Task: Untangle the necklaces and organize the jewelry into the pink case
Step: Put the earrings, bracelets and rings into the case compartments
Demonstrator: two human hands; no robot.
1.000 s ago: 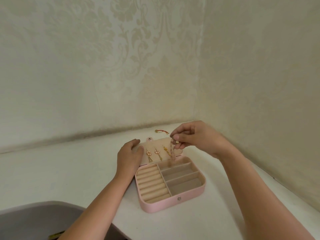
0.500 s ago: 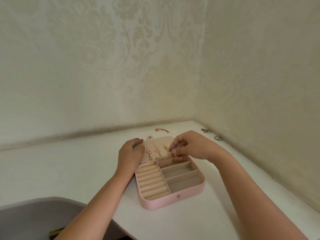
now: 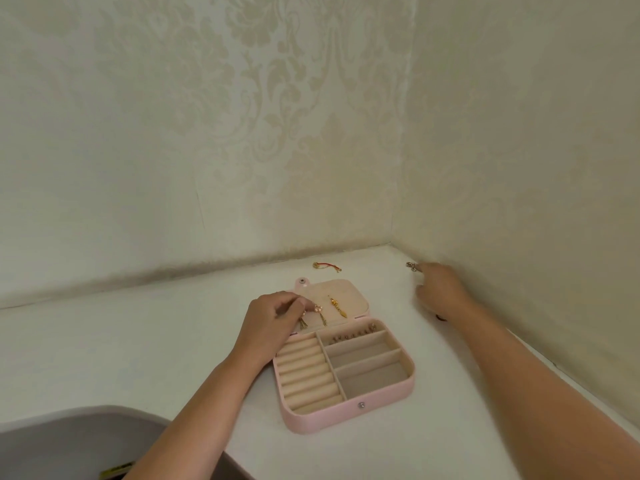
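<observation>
White countertop [image 3: 166, 341] is filling a wallpapered corner. Pink case [image 3: 346, 415] is lying open mid-counter, with bare surface along its front and right edges. Left hand [image 3: 275, 318] is resting curled fingers on the lid [image 3: 343, 291]; grasp unclear. Right hand [image 3: 440, 292], blurred, is touching silver jewelry [image 3: 411, 266] beside the right wall; grip indiscernible. Beaded chain [image 3: 353, 336] is lying in the rear compartment.

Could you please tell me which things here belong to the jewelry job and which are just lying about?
Job: pink case, earrings on its lid, beaded chain in its far compartment, red-cord piece, silver piece by the wall.
Lying about: grey object at lower left, small dark item near the right wall.
</observation>
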